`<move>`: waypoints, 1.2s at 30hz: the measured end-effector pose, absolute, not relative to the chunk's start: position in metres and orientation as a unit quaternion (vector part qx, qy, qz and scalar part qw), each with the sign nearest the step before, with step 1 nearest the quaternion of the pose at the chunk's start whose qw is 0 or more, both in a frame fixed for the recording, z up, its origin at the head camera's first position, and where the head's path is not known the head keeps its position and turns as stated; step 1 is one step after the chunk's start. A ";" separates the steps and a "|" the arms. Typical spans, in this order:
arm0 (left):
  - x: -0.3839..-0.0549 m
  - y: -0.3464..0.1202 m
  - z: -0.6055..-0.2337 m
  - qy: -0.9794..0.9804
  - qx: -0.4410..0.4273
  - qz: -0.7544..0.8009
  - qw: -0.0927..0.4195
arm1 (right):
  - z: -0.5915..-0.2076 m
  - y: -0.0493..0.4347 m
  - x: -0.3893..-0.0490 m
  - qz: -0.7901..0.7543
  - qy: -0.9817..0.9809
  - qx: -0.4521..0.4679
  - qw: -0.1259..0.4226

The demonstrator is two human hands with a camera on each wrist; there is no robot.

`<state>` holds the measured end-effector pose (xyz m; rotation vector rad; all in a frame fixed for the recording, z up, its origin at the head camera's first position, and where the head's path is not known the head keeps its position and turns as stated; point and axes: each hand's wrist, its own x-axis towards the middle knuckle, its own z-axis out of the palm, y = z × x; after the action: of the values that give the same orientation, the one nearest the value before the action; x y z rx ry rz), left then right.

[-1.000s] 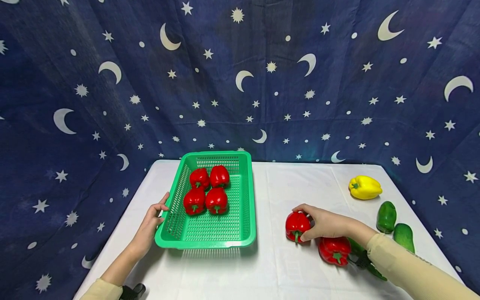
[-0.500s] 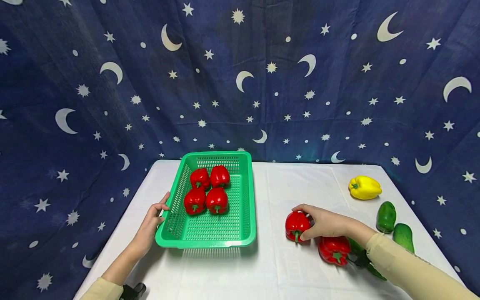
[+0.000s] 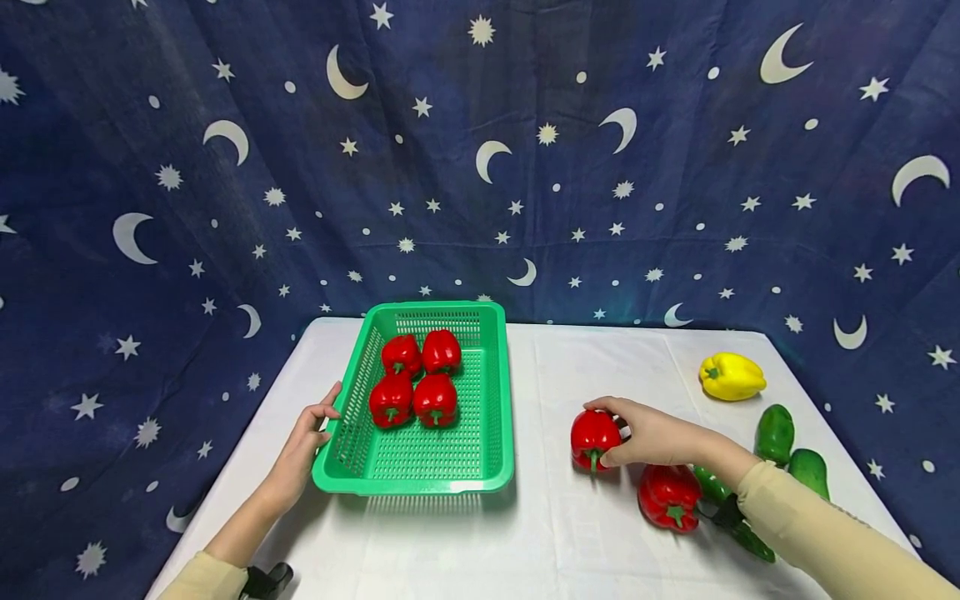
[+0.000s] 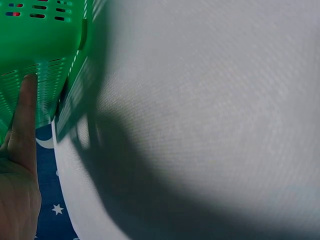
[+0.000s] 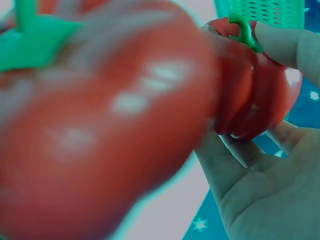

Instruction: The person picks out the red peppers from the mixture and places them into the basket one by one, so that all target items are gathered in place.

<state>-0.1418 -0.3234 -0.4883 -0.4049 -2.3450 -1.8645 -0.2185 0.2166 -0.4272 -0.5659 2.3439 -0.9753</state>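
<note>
My right hand grips a red bell pepper between thumb and fingertips, its green stem facing the near side. In the right wrist view the thumb lies by the stem of that bell pepper and the fingers are beneath it. A second red bell pepper lies just below this hand and looms blurred in the right wrist view. My left hand rests with mostly straight fingers against the left side of a green plastic basket. Several red bell peppers sit in the basket's left part.
A yellow bell pepper lies at the back right of the white table. Green vegetables lie near the right edge, some partly under the right sleeve. A dark blue curtain with moons and stars hangs behind.
My right hand has shifted slightly up and away in the head view with the gripped bell pepper, drawing clear of the second one. The left hand and basket have stayed put.
</note>
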 end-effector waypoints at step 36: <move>-0.145 -0.324 -0.485 -0.775 -0.118 -0.620 0.044 | -0.314 0.096 -0.247 -0.376 0.833 -0.334 0.230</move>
<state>-0.1445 -0.3241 -0.4847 -0.3592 -2.3686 -1.8944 -0.2473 0.0958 -0.3141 -0.9199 2.2926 -1.0332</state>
